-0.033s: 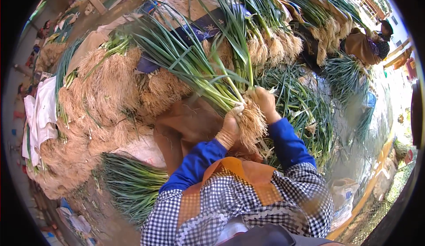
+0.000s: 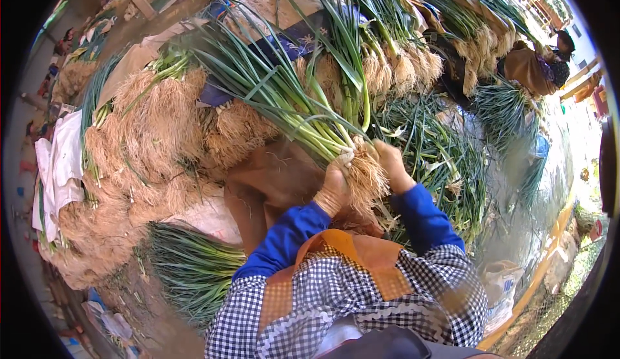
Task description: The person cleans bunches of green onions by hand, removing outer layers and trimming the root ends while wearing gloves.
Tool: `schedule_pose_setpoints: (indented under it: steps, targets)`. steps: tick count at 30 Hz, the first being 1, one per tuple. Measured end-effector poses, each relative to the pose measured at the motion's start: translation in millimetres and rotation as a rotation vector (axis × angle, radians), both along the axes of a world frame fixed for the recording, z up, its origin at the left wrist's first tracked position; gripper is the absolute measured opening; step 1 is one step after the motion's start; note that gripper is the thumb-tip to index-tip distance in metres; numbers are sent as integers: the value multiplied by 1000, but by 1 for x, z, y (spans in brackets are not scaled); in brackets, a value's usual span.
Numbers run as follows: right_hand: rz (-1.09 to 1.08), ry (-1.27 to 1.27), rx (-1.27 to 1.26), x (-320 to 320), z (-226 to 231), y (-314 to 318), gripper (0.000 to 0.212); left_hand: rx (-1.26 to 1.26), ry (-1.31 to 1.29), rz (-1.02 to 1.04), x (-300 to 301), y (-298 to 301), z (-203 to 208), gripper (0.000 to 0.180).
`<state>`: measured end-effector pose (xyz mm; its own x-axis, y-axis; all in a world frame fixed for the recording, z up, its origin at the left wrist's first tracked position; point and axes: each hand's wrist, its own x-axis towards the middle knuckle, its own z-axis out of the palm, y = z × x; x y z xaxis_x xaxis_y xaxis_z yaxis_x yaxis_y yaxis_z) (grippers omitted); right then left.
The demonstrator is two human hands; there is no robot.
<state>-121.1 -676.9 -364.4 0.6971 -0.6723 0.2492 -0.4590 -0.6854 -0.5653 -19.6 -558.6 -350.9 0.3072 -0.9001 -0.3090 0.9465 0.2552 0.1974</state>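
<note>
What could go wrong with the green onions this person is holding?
The left hand grips the bundle of green onions near its roots, so the long leaves might bend or sag. The right hand is close beside the roots; a sharp tug there could perhaps tear some.

Head-worn fisheye, downward from close above left hand (image 2: pixel 333 188) and right hand (image 2: pixel 392 165)

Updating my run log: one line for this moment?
Left hand: grips green onion bunch | Right hand: beside its roots | Nearby: another bunch
</note>
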Motion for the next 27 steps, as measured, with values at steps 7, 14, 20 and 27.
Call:
schedule_pose_setpoints:
  steps: [7,14,20,27]
  targets:
    - [-209,964,157,-117,11,-49,42,-45,8,-44,16,16,-5,17]
    - [-96,604,-202,103,99,-39,57,74,-170,-59,10,13,-16,12]
    - [-141,456,-260,124,43,-36,42,227,-436,-39,17,8,-61,15]
    - [46,15,-261,45,39,12,25,177,-169,28,16,6,-59,13]
